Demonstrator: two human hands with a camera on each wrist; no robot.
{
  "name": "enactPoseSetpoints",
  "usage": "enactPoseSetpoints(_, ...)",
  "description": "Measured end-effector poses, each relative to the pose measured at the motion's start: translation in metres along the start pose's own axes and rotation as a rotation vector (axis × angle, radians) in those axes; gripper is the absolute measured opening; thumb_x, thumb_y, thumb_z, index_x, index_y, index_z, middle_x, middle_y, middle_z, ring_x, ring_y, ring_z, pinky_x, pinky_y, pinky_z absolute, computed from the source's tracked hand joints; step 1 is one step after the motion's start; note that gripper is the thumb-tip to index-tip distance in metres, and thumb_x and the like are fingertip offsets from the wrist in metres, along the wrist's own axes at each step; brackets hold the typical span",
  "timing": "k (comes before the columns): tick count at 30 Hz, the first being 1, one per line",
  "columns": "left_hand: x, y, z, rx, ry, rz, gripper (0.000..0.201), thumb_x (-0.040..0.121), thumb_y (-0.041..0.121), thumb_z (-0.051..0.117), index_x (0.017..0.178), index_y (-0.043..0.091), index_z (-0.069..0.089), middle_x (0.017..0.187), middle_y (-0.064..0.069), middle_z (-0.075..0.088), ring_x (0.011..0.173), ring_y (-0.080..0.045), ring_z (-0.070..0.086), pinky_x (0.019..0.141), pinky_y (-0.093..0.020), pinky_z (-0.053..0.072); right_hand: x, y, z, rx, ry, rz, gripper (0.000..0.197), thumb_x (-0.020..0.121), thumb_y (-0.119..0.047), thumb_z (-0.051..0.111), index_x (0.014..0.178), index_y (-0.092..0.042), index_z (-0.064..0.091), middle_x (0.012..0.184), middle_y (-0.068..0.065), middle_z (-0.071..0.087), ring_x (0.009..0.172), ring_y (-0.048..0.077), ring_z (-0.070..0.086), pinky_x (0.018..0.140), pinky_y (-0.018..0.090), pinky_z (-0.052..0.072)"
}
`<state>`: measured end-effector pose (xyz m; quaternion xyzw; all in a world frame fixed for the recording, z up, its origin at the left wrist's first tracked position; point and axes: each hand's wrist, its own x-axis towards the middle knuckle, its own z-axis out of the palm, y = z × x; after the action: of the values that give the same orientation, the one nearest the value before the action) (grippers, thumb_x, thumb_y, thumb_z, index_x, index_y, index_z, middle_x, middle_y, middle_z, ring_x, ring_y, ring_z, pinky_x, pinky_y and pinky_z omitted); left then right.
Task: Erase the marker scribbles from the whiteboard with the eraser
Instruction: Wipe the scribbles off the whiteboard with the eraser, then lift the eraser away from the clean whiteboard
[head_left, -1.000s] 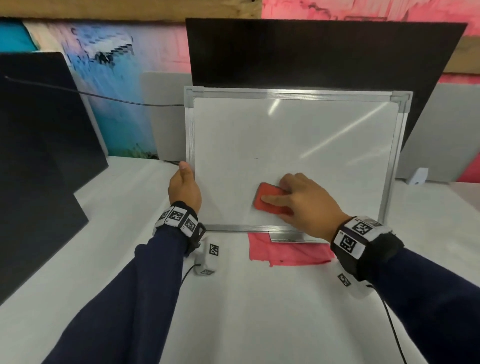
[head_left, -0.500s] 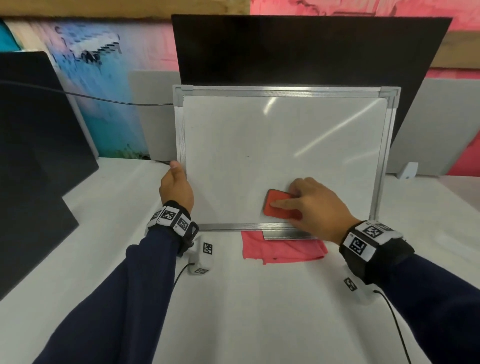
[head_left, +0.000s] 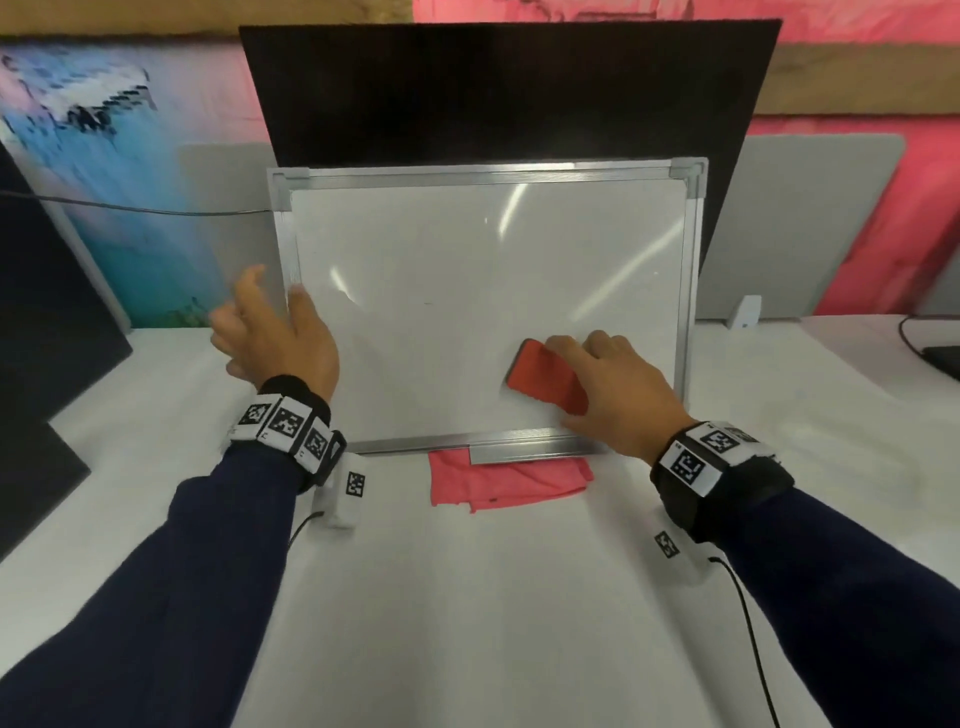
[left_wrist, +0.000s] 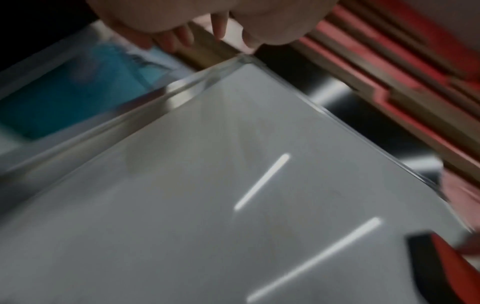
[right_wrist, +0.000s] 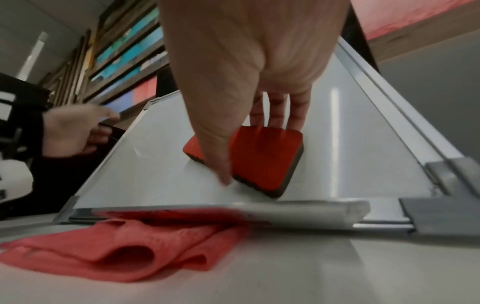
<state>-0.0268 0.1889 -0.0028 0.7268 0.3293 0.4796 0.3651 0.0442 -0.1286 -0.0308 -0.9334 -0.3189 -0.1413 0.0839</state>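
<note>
The whiteboard (head_left: 467, 270) leans upright against a black panel, its surface almost clean apart from one tiny faint mark (head_left: 428, 302). My right hand (head_left: 597, 364) holds the red eraser (head_left: 540, 371) flat against the board's lower right area. In the right wrist view the fingers (right_wrist: 278, 115) reach over the eraser (right_wrist: 262, 156) and the thumb lies along its near edge. My left hand (head_left: 270, 312) hovers with spread fingers at the board's left frame, gripping nothing. The left wrist view is blurred and shows the board (left_wrist: 207, 205) and a corner of the eraser (left_wrist: 446, 263).
A pink cloth (head_left: 506, 480) lies on the white table (head_left: 467, 597), partly under the board's bottom rail. Black panels (head_left: 52, 312) stand at the left. A cable (head_left: 130, 208) runs behind, and a small white block (head_left: 745, 312) sits at the right.
My left hand has let go of the board's left frame and lifted with its fingers spread. My right hand has slid the eraser rightward along the board's lower part.
</note>
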Motion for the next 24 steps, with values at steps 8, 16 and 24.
enactPoseSetpoints(8, -0.073, 0.06, 0.018, -0.086, -0.344, 0.546, 0.016, 0.086, 0.025, 0.053, 0.101, 0.026, 0.061, 0.115, -0.001, 0.043, 0.112, -0.019, 0.045, 0.099, -0.032, 0.022, -0.005, -0.002, -0.009, 0.06, -0.073, 0.017, 0.075, 0.07, -0.038, 0.074, 0.136, -0.03, 0.037, 0.097, 0.002, 0.052, 0.086, 0.028, 0.053, 0.068, 0.041, 0.051)
enactPoseSetpoints(16, -0.144, 0.098, 0.065, -0.021, -0.907, 0.724, 0.015, 0.088, 0.032, 0.052, 0.1, 0.027, 0.06, 0.093, 0.005, 0.055, 0.09, -0.018, 0.056, 0.086, -0.043, 0.05, -0.054, 0.058, -0.065, 0.157, 0.092, 0.274, 0.063, 0.069, -0.035, 0.078, 0.124, -0.027, 0.049, 0.097, 0.004, 0.057, 0.084, 0.029, 0.056, 0.073, 0.039, 0.051)
enactPoseSetpoints(24, -0.196, 0.115, 0.095, 0.269, -1.359, 0.801, 0.026, 0.089, 0.038, 0.055, 0.113, 0.029, 0.061, 0.11, 0.001, 0.06, 0.094, -0.023, 0.061, 0.087, -0.042, 0.053, -0.108, 0.127, -0.086, 0.081, 0.184, 0.633, 0.04, 0.071, -0.017, 0.074, 0.106, -0.021, 0.055, 0.09, 0.01, 0.06, 0.081, 0.034, 0.054, 0.07, 0.039, 0.046)
